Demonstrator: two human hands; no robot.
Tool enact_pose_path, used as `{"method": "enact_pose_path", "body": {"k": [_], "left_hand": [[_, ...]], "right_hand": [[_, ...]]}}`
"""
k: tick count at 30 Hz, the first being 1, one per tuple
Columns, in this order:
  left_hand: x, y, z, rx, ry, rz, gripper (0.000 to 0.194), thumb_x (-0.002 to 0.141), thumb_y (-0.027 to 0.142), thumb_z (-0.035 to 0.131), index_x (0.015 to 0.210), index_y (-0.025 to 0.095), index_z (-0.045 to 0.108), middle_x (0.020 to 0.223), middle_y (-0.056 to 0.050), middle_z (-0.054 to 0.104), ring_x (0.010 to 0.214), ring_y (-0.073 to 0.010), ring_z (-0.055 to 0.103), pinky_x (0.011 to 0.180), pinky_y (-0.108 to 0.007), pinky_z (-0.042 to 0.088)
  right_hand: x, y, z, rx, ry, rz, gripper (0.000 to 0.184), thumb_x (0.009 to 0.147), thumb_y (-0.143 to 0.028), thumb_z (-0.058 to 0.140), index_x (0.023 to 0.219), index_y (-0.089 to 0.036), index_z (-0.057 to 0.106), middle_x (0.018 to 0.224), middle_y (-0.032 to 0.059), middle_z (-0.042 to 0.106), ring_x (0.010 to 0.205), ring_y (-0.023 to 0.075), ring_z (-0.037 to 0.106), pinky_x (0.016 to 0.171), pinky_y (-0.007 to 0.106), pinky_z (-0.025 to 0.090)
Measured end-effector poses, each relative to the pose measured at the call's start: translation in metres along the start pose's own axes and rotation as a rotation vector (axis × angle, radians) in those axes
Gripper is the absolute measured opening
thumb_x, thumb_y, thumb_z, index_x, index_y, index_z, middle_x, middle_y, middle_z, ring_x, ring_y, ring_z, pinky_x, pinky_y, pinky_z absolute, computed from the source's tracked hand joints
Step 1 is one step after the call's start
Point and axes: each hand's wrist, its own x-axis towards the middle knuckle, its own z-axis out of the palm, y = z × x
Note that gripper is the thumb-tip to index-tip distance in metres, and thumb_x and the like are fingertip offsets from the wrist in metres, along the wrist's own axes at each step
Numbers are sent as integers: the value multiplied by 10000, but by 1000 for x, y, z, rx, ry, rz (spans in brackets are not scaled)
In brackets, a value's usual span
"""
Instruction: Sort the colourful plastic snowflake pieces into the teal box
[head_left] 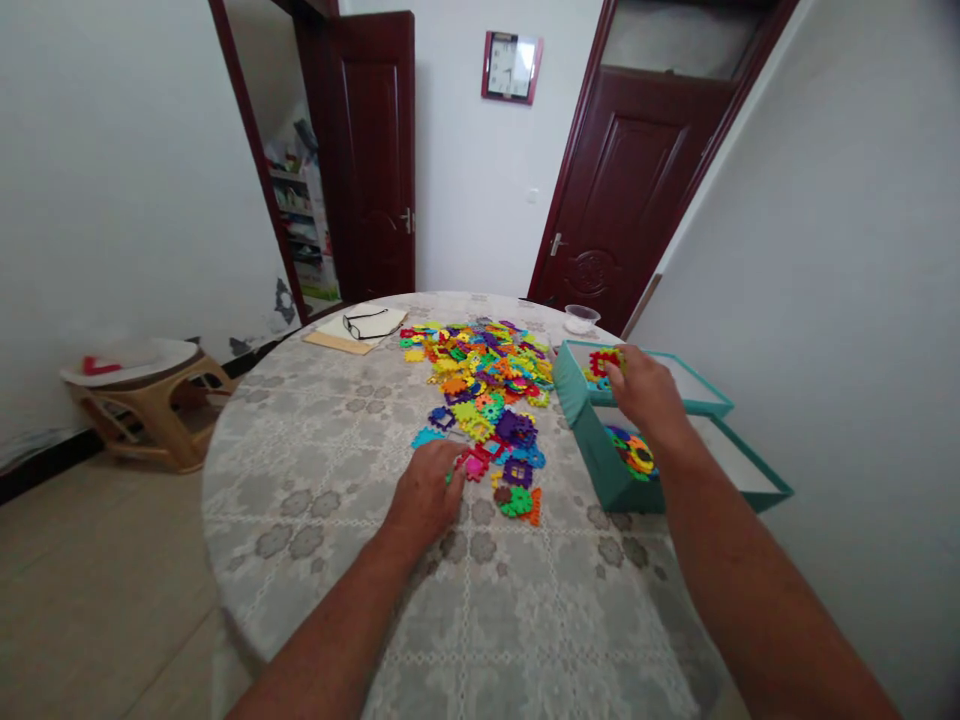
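A pile of colourful plastic interlocking building pieces (495, 365) lies on the table, with a looser group trailing toward me. At the near left side of that group is my left hand (429, 492), its thumb and fingers closed around building pieces whose green and red edges show between them. A pink piece (475, 467) lies right by its fingertips. My right hand (646, 388) pinches red and yellow building pieces (602, 362) above the teal box (600, 465). Inside the box's near compartment sit several coloured pieces (631, 452); my forearm hides part of it.
Eyeglasses (367, 325) rest on papers (345, 338) at the table's far left. A clear plastic bowl (581, 318) stands at the far right edge. The round table (315, 590) has a patterned cloth, and a stool (161, 400) stands to the left.
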Motion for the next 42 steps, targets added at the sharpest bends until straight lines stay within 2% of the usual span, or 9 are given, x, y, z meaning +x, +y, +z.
{"method": "enact_pose_path", "body": {"k": [4,9,13,20,26,29,33,37,42], "left_hand": [[-3,-1,6,145,-135,83,355,923,142,561,1248,190,695,1320,-155,667,1270,-295,589,1124,-495,505],[-3,3,5,234,-251,37,178,930,226,617,1086,208,701,1287,-141,653,1235,-299,580,1087,-492,494],[-1,8,1,228,-283,15,120,938,273,618,1019,204,673,1216,-138,655,1161,-288,584,1026,-451,491],[1,13,2,153,-277,-28,117,996,309,557,955,212,610,1034,-98,657,982,-259,601,874,-388,475],[1,9,3,-67,-164,-144,188,1060,361,437,1017,236,571,1017,-67,658,960,-229,620,881,-359,473],[1,11,2,-6,-213,-155,146,1034,329,478,982,233,575,976,-65,659,931,-233,615,843,-354,461],[-1,18,-5,114,-292,-20,170,967,384,624,1004,218,623,1035,-93,680,1009,-272,606,891,-387,451],[-2,20,-11,186,-359,31,217,908,387,714,1043,222,677,1106,-114,693,1088,-302,605,946,-417,445],[-1,16,-8,94,-355,-26,207,978,398,625,1055,219,695,1082,-115,722,1061,-290,628,950,-408,457]], "right_hand": [[-13,-7,8,73,59,-87,341,1010,-265,512,1281,-129,669,1287,208,689,1175,322,648,1009,434,492],[-81,-61,27,308,-456,-351,248,957,-205,599,1176,-216,715,1171,96,739,1055,245,687,953,341,510],[-117,-80,46,313,-631,-392,237,926,-141,586,1107,-210,724,1135,106,705,1050,247,670,904,329,497],[-121,-67,56,422,-632,-364,250,912,-171,614,1150,-186,688,1165,107,680,1093,240,645,985,351,475],[-126,-69,69,585,-594,-248,504,878,-203,715,1372,-170,622,1272,133,674,1147,256,637,1004,370,478],[-127,-74,72,603,-568,-217,400,896,-224,722,1289,-172,675,1167,106,699,1039,232,646,925,345,488],[-125,-76,72,638,-510,-224,148,953,-258,663,1061,-181,729,1003,65,710,929,214,635,831,319,475],[-122,-76,70,688,-412,-183,132,984,-285,616,963,-190,705,913,38,693,845,199,620,775,310,457],[-122,-81,62,805,-402,-289,128,996,-264,590,996,-210,706,969,51,697,927,209,643,847,329,494]]}}
